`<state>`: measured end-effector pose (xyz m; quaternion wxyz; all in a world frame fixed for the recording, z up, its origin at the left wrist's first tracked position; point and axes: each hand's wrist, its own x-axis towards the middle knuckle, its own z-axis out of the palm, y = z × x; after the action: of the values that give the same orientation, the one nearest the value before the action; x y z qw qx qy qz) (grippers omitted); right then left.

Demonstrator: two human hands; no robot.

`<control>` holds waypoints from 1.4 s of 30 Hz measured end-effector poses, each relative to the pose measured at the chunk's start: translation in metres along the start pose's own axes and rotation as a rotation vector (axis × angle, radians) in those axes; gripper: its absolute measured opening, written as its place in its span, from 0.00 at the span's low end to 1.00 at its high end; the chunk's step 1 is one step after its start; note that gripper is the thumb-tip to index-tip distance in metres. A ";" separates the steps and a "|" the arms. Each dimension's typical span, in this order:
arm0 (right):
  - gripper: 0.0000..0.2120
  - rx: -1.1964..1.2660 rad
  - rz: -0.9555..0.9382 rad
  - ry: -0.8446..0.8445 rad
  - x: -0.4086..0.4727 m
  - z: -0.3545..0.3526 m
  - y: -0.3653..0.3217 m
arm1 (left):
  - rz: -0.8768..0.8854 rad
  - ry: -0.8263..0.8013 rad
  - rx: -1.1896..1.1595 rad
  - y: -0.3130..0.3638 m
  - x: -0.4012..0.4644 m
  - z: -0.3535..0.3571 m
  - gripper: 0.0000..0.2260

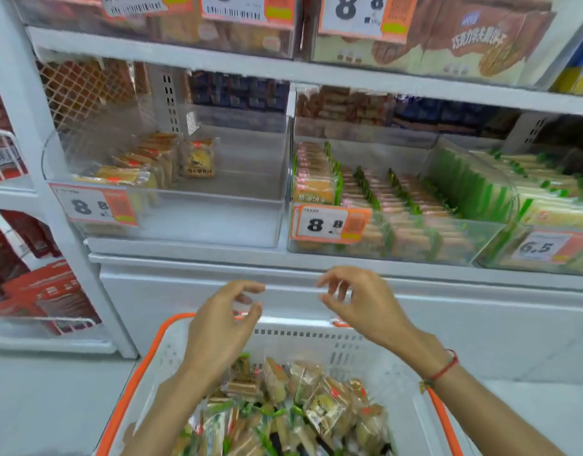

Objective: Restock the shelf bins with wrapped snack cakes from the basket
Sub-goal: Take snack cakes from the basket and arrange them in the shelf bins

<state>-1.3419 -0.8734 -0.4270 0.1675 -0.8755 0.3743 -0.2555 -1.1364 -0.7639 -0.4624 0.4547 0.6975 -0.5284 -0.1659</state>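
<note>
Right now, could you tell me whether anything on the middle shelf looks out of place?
Yes. In the clear plastic left bin, nearly empty, one orange-labelled wrapped cake stands alone, upright at the back, apart from the short row of orange-labelled cakes along the left wall. The neighbouring bin's cakes stand in tidy rows.

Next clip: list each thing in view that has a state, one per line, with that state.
Left hand: above basket, fingers loosely curled, holding nothing.
Right hand: above basket, fingers loosely curled, holding nothing.
Basket: holds a heap of wrapped cakes.
Left bin: mostly empty, a few cakes at left.
Middle bin: nearly full, packed in rows.
Right bin: well stocked.
</note>
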 end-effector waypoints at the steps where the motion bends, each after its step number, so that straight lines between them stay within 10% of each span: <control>1: 0.05 -0.018 0.048 -0.074 -0.010 0.016 0.009 | -0.041 -0.041 0.057 -0.012 -0.009 0.006 0.10; 14: 0.21 -0.035 0.322 -0.976 -0.128 0.158 0.036 | -0.120 -0.759 0.578 -0.117 -0.117 0.065 0.31; 22: 0.15 0.116 0.306 -0.727 -0.127 0.173 0.002 | -0.082 -0.499 0.579 -0.106 -0.088 0.053 0.06; 29: 0.14 0.176 0.278 -0.841 -0.131 0.173 -0.004 | -0.434 -1.125 0.415 -0.107 -0.080 0.053 0.15; 42: 0.12 0.271 0.026 -0.182 0.001 0.014 -0.010 | 0.009 -0.332 -0.195 -0.006 0.011 0.018 0.11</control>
<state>-1.3275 -0.8655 -0.4335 0.3204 -0.8597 0.3309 -0.2211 -1.1417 -0.7816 -0.4745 0.4275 0.6108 -0.5805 -0.3274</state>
